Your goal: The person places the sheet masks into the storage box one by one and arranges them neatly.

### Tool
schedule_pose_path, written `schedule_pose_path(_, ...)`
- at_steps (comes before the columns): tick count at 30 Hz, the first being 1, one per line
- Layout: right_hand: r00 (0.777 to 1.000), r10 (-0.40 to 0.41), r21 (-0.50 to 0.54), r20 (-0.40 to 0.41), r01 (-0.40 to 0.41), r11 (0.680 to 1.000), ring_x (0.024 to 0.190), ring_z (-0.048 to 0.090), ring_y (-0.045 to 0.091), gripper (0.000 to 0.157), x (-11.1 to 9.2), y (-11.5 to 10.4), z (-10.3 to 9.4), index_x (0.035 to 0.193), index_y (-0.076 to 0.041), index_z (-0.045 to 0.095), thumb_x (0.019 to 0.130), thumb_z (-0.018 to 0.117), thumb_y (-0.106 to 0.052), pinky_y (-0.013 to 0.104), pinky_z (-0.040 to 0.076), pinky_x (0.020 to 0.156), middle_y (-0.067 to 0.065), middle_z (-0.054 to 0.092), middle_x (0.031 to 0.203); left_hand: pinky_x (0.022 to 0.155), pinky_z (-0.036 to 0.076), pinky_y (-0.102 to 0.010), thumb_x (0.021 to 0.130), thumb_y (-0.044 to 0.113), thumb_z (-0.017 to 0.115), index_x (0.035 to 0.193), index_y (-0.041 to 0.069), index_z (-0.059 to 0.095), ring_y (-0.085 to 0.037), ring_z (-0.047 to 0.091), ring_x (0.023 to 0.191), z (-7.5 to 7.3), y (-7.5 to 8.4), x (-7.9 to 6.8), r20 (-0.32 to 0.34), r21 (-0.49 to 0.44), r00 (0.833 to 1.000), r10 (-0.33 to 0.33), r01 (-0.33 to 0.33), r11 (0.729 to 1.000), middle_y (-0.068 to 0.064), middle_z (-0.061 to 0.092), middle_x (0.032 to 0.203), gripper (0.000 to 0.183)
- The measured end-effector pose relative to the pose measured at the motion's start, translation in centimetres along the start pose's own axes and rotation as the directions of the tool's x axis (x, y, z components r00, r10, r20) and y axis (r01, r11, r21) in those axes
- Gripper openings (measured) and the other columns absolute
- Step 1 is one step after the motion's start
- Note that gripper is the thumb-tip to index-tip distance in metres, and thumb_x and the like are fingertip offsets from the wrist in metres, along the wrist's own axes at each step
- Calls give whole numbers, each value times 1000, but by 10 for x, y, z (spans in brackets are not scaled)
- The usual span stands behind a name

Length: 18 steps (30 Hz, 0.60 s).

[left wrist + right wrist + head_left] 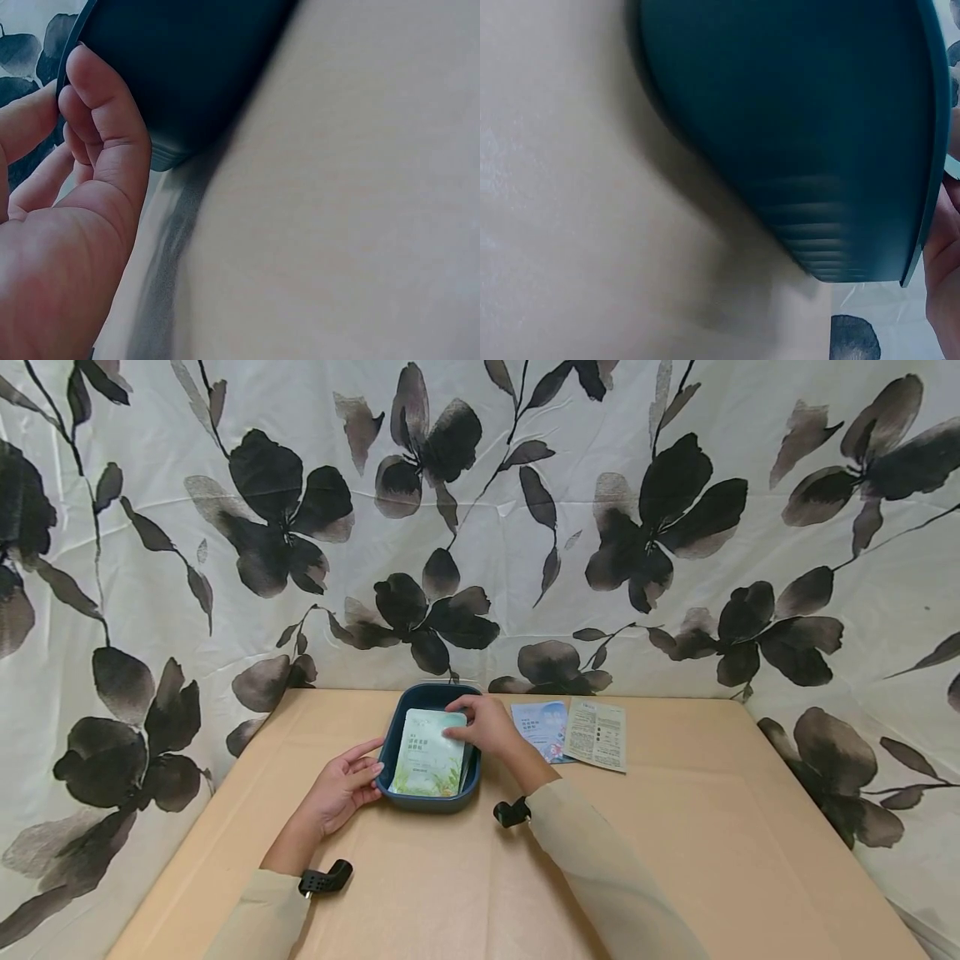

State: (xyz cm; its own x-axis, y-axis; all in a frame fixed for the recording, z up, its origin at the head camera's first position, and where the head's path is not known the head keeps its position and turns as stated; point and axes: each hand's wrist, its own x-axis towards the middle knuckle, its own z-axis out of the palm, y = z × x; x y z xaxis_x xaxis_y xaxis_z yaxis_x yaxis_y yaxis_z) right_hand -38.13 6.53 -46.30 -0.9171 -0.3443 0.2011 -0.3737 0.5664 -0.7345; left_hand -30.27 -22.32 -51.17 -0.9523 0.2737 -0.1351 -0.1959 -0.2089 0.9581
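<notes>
A dark blue plastic tub (431, 804) sits near the table's far edge. Inside it lies a flat light-green packet (423, 756) with printed text and a leafy design. A darker edge of something shows beneath its right side. My right hand (491, 727) reaches over the tub's right rim and pinches the packet's upper right corner, thumb on top. In the right wrist view, the tub's wall (795, 135) hides most of that hand. My left hand (341, 789) is at the tub's left side, its relaxed fingers (101, 90) touching the rim and outer wall.
Right of the tub lie a blue-purple packet (538, 724) and, overlapping it, a pale packet (596, 735) covered in small print. The brown table (487, 877) ends at a white cloth (525, 568) with dark flowers behind it.
</notes>
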Motion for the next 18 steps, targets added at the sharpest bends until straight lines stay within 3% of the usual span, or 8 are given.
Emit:
schedule_pose_path(10, 998, -33, -109, 55, 39, 993, 80, 54, 16, 42, 0, -2, -4, 122, -19, 75, 83, 87, -28, 23, 44, 65, -1, 67, 93, 70, 59, -24, 101, 8, 64, 159, 10, 33, -13, 65, 75, 1, 0, 0, -7, 10, 1000, 4, -4, 1000, -1, 62, 101, 66)
schedule_pose_path(18, 998, -21, -150, 67, 31, 988, 80, 54, 16, 42, -1, -4, -5, 121, -17, 75, 83, 87, -31, 22, 44, 65, -2, 66, 91, 70, 59, -24, 101, 7, 63, 159, 9, 34, -12, 65, 74, 2, 1, 0, -15, 13, 1000, -1, 1, 1000, 0, 63, 100, 65)
